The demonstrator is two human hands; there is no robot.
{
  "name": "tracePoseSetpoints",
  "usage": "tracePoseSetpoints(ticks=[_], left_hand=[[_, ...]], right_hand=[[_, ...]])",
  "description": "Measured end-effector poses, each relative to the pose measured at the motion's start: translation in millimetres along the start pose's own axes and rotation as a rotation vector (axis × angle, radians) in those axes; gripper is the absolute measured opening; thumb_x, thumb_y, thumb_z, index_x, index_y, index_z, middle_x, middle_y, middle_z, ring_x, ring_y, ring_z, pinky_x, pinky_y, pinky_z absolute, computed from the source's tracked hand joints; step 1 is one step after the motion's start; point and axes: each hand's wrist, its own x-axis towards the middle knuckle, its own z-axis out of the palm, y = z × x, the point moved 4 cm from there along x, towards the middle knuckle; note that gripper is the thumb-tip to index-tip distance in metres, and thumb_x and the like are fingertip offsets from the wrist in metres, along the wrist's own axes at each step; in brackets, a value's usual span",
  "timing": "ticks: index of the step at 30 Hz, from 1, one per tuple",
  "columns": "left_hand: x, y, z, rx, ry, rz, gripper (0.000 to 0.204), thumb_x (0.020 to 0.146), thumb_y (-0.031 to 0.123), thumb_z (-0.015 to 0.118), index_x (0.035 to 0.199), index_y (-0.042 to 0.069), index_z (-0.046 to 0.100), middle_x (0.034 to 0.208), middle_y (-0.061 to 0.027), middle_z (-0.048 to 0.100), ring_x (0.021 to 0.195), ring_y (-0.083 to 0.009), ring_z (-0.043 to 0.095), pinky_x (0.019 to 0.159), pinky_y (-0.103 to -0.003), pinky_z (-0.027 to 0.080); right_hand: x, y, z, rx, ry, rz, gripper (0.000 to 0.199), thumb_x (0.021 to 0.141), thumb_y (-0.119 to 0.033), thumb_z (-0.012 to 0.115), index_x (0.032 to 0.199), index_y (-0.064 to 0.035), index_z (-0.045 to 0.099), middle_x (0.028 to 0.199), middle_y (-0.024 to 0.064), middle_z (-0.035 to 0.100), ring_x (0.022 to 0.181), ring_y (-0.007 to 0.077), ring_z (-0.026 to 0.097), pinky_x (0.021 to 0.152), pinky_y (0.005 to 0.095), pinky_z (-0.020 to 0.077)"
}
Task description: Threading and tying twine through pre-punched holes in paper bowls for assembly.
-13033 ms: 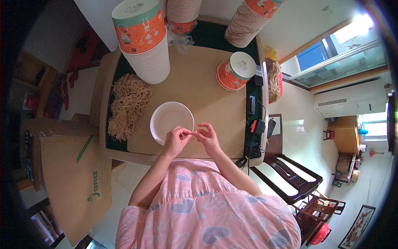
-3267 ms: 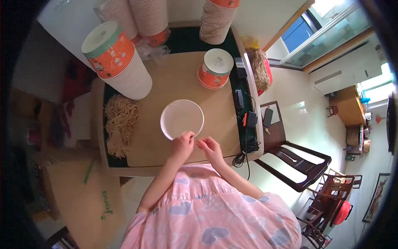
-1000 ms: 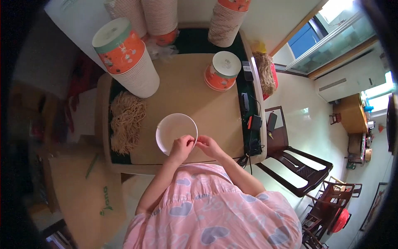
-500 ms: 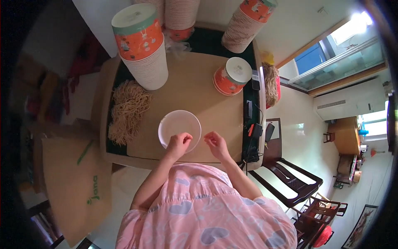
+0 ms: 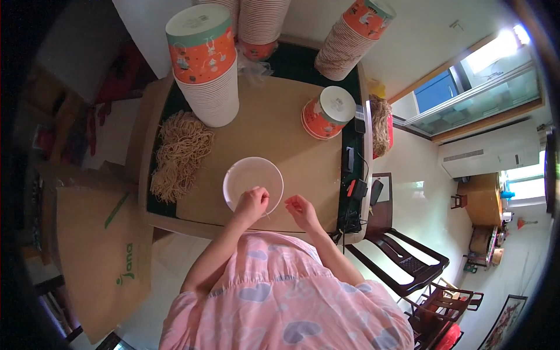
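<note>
A white round bowl (image 5: 252,178) sits on the brown table (image 5: 274,128) near its front edge. My left hand (image 5: 251,205) rests curled over the bowl's near rim, pinching something thin and pale that is too small to identify. My right hand (image 5: 300,209) hovers just right of the bowl, fingertips pinched together, a hand's width from the left one. A pile of dry noodle strands (image 5: 179,154) lies at the table's left side.
Tall stacks of orange paper cups stand at the back left (image 5: 207,67), back middle (image 5: 261,26) and back right (image 5: 350,38). A short lidded cup stack (image 5: 326,111) lies right of centre. Dark chairs (image 5: 408,262) stand at right, a cardboard box (image 5: 99,251) at left.
My hands, earlier pinched together at the bowl's near rim, have drawn apart; the right hand has moved rightwards off the bowl. The view shifted slightly.
</note>
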Motion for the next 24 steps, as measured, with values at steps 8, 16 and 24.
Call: tracePoseSetpoints(ticks=[8, 16, 24], left_hand=[[-2.4, 6.1, 1.0, -0.069, -0.028, 0.042, 0.011, 0.075, 0.007, 0.060, 0.085, 0.002, 0.062, 0.082, -0.0148, 0.063, 0.076, -0.0314, 0.062, 0.068, -0.039, 0.050], [-0.9, 11.8, 5.0, -0.012, -0.062, 0.043, 0.013, 0.076, 0.007, 0.061, 0.087, 0.003, 0.065, 0.084, -0.0147, 0.063, 0.075, -0.0297, 0.063, 0.066, -0.036, 0.050], [0.5, 12.6, 5.4, -0.028, -0.032, 0.042, 0.006, 0.077, 0.008, 0.059, 0.078, 0.002, 0.060, 0.079, -0.0144, 0.062, 0.073, -0.0315, 0.062, 0.065, -0.040, 0.049]], right_hand=[[1.7, 3.0, 12.5, -0.039, -0.049, 0.088, 0.013, 0.084, -0.007, 0.061, 0.096, -0.0005, 0.060, 0.081, 0.0015, 0.062, 0.074, 0.0073, 0.055, 0.067, 0.0221, 0.0466], [6.7, -12.5, 18.9, -0.214, 0.024, -0.159, 0.015, 0.080, -0.011, 0.065, 0.094, -0.0040, 0.063, 0.078, 0.0059, 0.063, 0.068, 0.0121, 0.056, 0.063, 0.0264, 0.0475], [0.2, -41.4, 15.3, -0.413, 0.059, -0.265, 0.008, 0.077, -0.009, 0.063, 0.084, -0.0051, 0.061, 0.077, 0.0124, 0.058, 0.068, 0.0254, 0.058, 0.062, 0.0352, 0.0476]])
